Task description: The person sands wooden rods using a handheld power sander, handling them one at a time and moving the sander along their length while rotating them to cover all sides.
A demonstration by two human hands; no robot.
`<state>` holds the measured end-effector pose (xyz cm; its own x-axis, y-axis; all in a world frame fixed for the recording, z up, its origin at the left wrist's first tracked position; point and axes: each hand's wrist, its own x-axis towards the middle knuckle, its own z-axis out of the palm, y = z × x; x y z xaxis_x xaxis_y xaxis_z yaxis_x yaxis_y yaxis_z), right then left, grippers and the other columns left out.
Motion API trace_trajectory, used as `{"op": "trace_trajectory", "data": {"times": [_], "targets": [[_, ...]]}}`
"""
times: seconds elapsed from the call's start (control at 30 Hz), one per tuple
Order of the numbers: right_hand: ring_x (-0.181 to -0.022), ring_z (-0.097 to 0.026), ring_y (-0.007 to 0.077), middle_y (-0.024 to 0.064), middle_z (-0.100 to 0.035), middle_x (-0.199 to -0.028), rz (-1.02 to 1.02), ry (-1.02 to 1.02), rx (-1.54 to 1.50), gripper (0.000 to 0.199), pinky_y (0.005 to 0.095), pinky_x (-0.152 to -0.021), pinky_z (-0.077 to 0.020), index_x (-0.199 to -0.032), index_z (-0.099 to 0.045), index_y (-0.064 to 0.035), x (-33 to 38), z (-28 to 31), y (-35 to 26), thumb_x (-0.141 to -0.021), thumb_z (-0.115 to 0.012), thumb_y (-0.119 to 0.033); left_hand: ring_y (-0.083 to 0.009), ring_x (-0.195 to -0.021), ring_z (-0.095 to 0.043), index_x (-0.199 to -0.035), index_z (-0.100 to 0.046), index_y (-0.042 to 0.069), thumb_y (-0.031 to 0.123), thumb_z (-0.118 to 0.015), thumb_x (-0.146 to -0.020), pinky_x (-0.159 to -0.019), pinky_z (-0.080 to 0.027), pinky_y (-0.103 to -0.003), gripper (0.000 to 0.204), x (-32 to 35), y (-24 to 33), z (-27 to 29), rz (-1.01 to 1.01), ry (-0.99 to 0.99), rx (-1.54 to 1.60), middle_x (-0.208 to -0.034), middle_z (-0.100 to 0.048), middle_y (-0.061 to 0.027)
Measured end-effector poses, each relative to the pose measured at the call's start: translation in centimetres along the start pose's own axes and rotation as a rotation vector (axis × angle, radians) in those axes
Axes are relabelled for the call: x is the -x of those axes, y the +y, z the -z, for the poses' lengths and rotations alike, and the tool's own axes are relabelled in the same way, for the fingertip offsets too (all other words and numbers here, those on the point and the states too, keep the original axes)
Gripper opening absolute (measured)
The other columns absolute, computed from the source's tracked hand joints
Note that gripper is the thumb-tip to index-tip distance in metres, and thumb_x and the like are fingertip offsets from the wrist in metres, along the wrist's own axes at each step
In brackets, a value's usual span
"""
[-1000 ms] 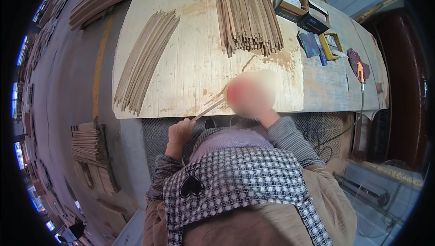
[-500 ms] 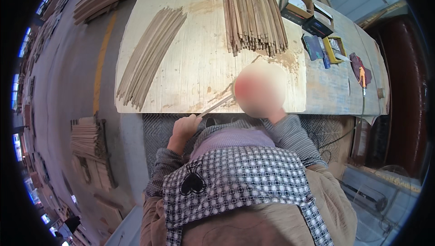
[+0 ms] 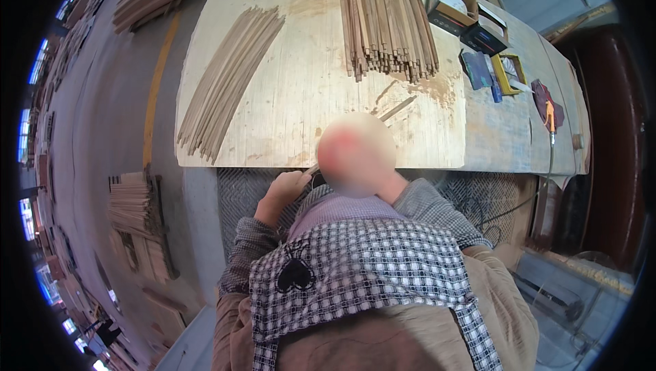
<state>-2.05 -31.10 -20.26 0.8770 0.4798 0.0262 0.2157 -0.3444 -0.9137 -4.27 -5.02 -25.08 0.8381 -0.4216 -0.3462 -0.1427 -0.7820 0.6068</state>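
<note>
At the near edge of the pale plywood bench (image 3: pixel 301 91): left hand (image 3: pixel 283 190) clenched around the lower end of a thin wooden strip (image 3: pixel 396 108), slanting up and to the right across the board. Right hand blurred over, grip impossible to tell. Farther back, a squared bundle of strips (image 3: pixel 386 19); to the left, a fanned row of strips (image 3: pixel 229 80); at right, small boxes (image 3: pixel 468 19).
</note>
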Motion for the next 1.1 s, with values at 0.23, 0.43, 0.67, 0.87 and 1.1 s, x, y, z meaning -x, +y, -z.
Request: {"op": "trace_trajectory", "data": {"times": [0.23,0.43,0.67,0.87,1.1], "targets": [[-0.127,-0.038,0.0212,0.0091,-0.042,-0.136,-0.02,0.06,0.162,0.047,0.0348,-0.107,-0.0304,-0.138,-0.034,-0.0078,0.0,1.5,2.0,-0.097,-0.044,-0.027,-0.0406,-0.07,-0.057,-0.079,-0.058,0.004,0.031,-0.044,-0.091,-0.065,-0.044,-0.051,0.032,0.5,-2.1,-1.1,-0.137,0.009,-0.02,-0.072,-0.058,-0.0199],[-0.125,-0.04,0.0223,0.0101,-0.043,-0.134,0.022,0.233,0.912,0.049,0.0366,-0.105,-0.0328,-0.136,-0.036,-0.0069,1.6,10.8,2.8,-0.095,-0.049,-0.029,-0.039,-0.068,-0.058,-0.076,-0.057,0.003,0.029,-0.047,-0.09,-0.06,-0.046,-0.047,0.031,1.1,1.6,1.2,-0.115,0.072,-0.099,-0.07,-0.058,-0.0184],[-0.126,-0.039,0.0243,0.0113,-0.042,-0.136,-0.227,0.28,-0.467,0.052,0.0389,-0.105,-0.0325,-0.137,-0.036,-0.0066,1.8,12.3,4.8,-0.092,-0.054,-0.027,-0.0412,-0.07,-0.057,-0.076,-0.058,0.001,0.032,-0.05,-0.09,-0.062,-0.045,-0.049,0.035,1.1,1.1,0.6,0.002,0.069,0.076,-0.073,-0.059,-0.0211],[-0.13,-0.034,0.0272,0.0128,-0.038,-0.139,-0.027,0.23,0.623,0.057,0.039,-0.109,-0.0263,-0.137,-0.035,-0.0059,1.8,11.6,5.0,-0.088,-0.057,-0.025,-0.04,-0.071,-0.059,-0.075,-0.058,0.002,0.028,-0.051,-0.089,-0.063,-0.046,-0.049,0.031,1.3,0.6,0.8,0.025,0.054,0.022,-0.072,-0.061,-0.0205],[-0.094,-0.055,0.0333,0.0154,-0.059,-0.1,-0.212,0.215,0.658,0.038,0.0446,-0.081,-0.0455,-0.112,-0.053,-0.0116,-0.5,14.2,-1.8,-0.077,-0.06,-0.025,-0.0325,-0.08,-0.063,-0.097,-0.065,0.006,0.029,-0.046,-0.091,-0.067,-0.05,-0.044,0.03,1.2,5.8,2.9,-0.091,-0.007,-0.218,-0.085,-0.064,-0.0165]]}}
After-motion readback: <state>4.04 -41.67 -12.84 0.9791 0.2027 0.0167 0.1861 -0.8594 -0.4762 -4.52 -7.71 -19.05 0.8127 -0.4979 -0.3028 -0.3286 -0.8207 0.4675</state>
